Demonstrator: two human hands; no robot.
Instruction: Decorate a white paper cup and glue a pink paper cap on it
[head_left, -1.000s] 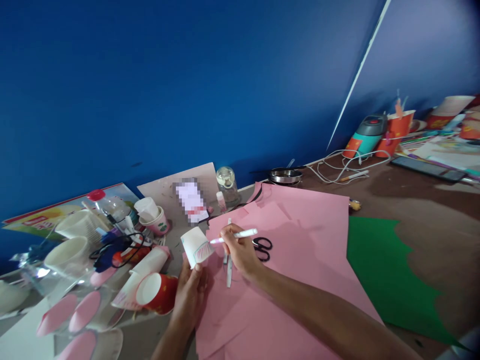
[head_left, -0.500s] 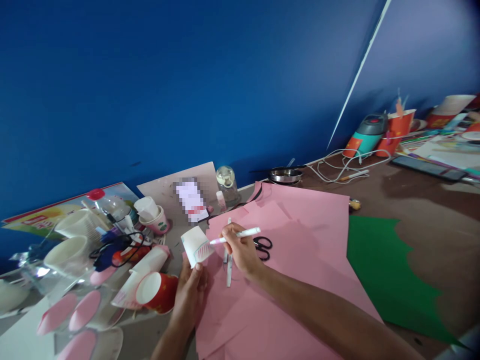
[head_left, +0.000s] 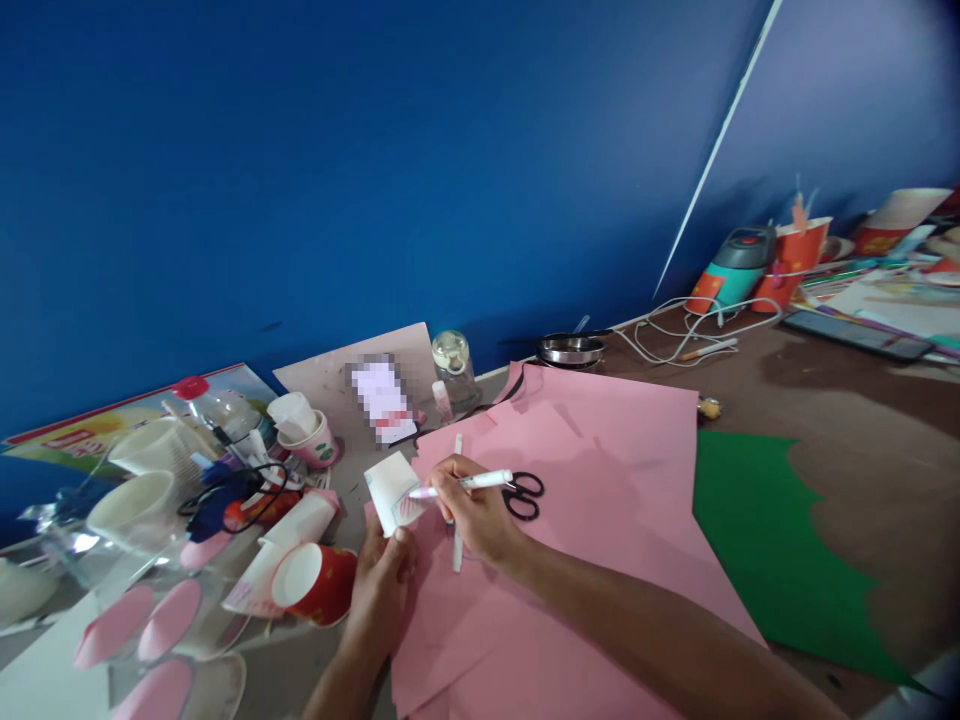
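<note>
The left hand holds a white cup, the right hand pinches a marker to draw stripes (tip maybe touching), and the next line needs a still cup.

Matt paper cup and smooth plastic marker.

The camera on my head looked forward and down from the near side of the pink paper, near enough to catch my left hand at its left edge and my right hand over it. Its wide view also faced the blue wall behind the pink paper and took in the brown table to the pink paper's right.
</note>
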